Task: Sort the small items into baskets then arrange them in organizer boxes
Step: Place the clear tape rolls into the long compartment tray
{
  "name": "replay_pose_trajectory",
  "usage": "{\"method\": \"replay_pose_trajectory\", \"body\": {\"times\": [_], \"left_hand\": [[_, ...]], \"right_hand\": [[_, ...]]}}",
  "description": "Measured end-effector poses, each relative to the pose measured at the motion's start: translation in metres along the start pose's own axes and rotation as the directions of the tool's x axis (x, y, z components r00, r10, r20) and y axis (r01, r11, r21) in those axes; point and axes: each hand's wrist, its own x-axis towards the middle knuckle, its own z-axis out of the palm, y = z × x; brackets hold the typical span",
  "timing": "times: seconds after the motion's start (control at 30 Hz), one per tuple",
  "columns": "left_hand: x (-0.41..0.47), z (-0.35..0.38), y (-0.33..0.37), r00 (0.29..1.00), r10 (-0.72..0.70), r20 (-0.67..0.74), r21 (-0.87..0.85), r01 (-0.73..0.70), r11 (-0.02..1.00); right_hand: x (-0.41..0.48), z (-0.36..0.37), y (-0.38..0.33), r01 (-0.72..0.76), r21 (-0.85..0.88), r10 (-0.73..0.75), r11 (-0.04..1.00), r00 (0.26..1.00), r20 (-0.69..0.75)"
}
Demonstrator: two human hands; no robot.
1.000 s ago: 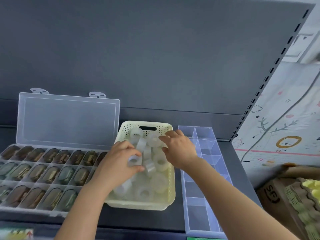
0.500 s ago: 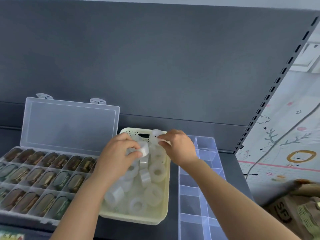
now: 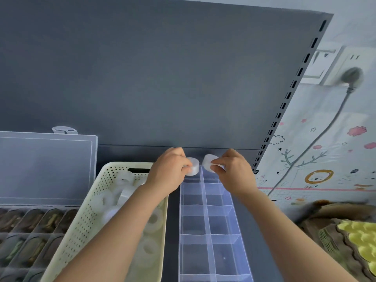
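Over the far end of the clear organizer box (image 3: 205, 200), the left hand (image 3: 171, 169) and right hand (image 3: 234, 171) each pinch one tape roll (image 3: 193, 167). Its compartments look empty and the basket (image 3: 89, 210) holds many rolls, so arranging is just beginning.

The left hand (image 3: 169, 169) covers the near side of the left roll (image 3: 195, 166) it pinches, and the right hand (image 3: 235, 173) hides the right part of the right roll (image 3: 207, 162). Whether either roll touches the clear organizer box (image 3: 211, 231) cannot be told. Hands and rolls together hide that box's farthest compartments, and the bottom edge cuts off its near end. The left forearm (image 3: 122, 220) lies across several basket rolls (image 3: 124, 180) in the cream basket (image 3: 81, 224), whose near end is also cut off. The lidded organizer (image 3: 30, 226) is cut by the left and bottom edges, and its dark brown-green contents are too blurred to name. At lower right a yellow bumpy thing (image 3: 360, 237) is blurred and cut by the edge.
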Motion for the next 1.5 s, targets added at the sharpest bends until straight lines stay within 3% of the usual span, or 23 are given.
{"method": "replay_pose_trajectory", "body": {"times": [0.17, 0.47, 0.67, 0.97, 1.1, 1.17, 1.33, 1.5], "left_hand": [[0.013, 0.016, 0.002, 0.981, -0.013, 0.193, 0.178, -0.022, 0.984], [0.023, 0.035, -0.007, 0.952, -0.012, 0.306, 0.333, -0.095, 0.938], [0.026, 0.039, -0.008, 0.905, -0.004, 0.426, 0.405, -0.187, 0.895], [0.013, 0.033, -0.012, 0.941, 0.057, 0.333, 0.260, -0.150, 0.954], [-0.007, 0.004, -0.014, 0.986, 0.124, 0.115, 0.205, -0.146, 0.968], [-0.022, -0.017, -0.020, 0.997, 0.060, 0.040, 0.199, -0.067, 0.978], [-0.069, -0.064, -0.054, 0.969, -0.245, 0.042, 0.224, 0.230, 0.947], [-0.099, -0.068, -0.068, 0.897, -0.415, 0.151, 0.282, 0.363, 0.888]], "right_hand": [[0.001, 0.003, 0.009, -0.016, -0.082, 0.032, 0.997, 0.979, 0.199], [0.011, 0.013, 0.011, -0.026, -0.213, 0.101, 0.977, 0.931, 0.350], [0.020, 0.015, 0.011, -0.042, -0.282, 0.190, 0.958, 0.834, 0.519], [0.013, 0.014, 0.006, -0.033, -0.251, 0.152, 0.967, 0.870, 0.469], [0.001, 0.010, -0.022, 0.017, -0.113, 0.021, 0.993, 0.947, 0.321], [-0.007, 0.008, -0.045, 0.095, -0.010, -0.089, 0.995, 0.954, 0.286], [-0.024, 0.019, -0.096, 0.244, 0.171, -0.289, 0.955, 0.900, 0.326], [-0.030, 0.044, -0.120, 0.381, -0.037, -0.326, 0.924, 0.833, 0.447]]}}
